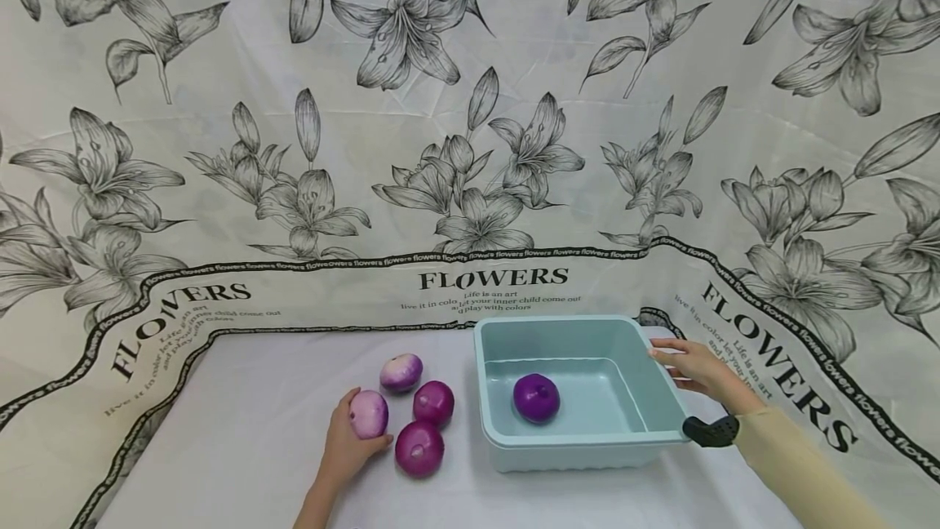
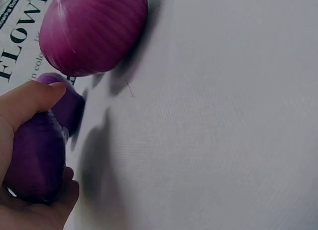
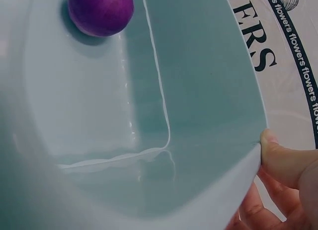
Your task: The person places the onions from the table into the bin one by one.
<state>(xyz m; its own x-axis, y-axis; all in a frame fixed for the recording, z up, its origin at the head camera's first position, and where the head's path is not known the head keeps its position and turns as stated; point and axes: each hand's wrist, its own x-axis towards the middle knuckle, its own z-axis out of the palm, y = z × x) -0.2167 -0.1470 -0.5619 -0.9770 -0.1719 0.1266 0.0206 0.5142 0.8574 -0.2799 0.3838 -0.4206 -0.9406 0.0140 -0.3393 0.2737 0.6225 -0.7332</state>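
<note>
At the left of the table, my left hand (image 1: 350,441) grips a purple-and-white onion (image 1: 369,415) between thumb and fingers. The left wrist view has that onion (image 2: 37,158) in the curled hand, with a shadow on the cloth beside it. Close by lie another pale-topped onion (image 1: 401,372) and two red onions, one farther back (image 1: 434,403) and one nearer (image 1: 419,448). My right hand (image 1: 690,366) pinches the right rim of a light blue plastic basin (image 1: 573,437), thumb on top and fingers underneath. Inside the basin sits a shiny deep-purple round thing (image 1: 536,398) with a dimple on top.
A white cloth (image 1: 242,431) covers the table. Behind and along both sides hangs a white curtain (image 1: 514,47) printed with grey flowers and lettering. A black strap (image 1: 711,432) is around my right wrist, by the basin's near right corner.
</note>
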